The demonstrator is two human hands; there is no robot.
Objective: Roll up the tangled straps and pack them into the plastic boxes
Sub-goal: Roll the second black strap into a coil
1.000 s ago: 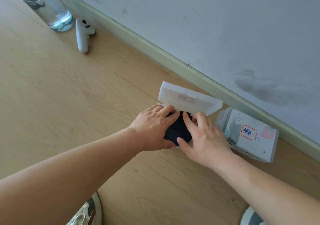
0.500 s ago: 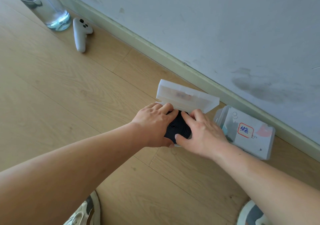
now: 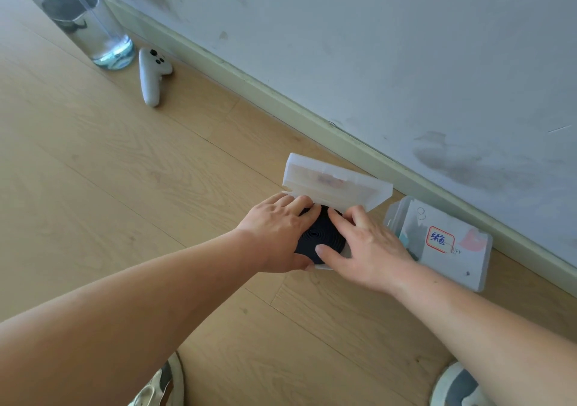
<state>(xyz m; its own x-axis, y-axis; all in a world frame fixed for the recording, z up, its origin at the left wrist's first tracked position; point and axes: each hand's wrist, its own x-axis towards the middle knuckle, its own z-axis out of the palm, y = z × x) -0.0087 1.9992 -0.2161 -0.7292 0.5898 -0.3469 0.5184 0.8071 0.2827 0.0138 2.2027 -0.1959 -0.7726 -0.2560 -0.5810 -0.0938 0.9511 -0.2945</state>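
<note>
A black strap rolled into a flat coil [image 3: 321, 237] lies in an open translucent plastic box whose raised lid [image 3: 337, 187] stands just behind it, near the wall. My left hand [image 3: 274, 237] holds the coil from the left, fingers curled over its far edge and thumb under its near edge. My right hand [image 3: 368, 249] lies on the coil from the right, its straight index finger at the far edge and its thumb pressing on the coil's face. The box's tray is mostly hidden under the hands; only its front corner [image 3: 324, 267] shows.
A second plastic box [image 3: 443, 249], closed and bearing a red-framed label, lies to the right against the baseboard. A white controller [image 3: 151, 76] and a clear glass cylinder [image 3: 93, 28] stand at the far left. My shoes [image 3: 162, 387] show at the bottom edge.
Both hands have stayed on the coil in the box. My right thumb has slid from the coil's near edge onto its face.
</note>
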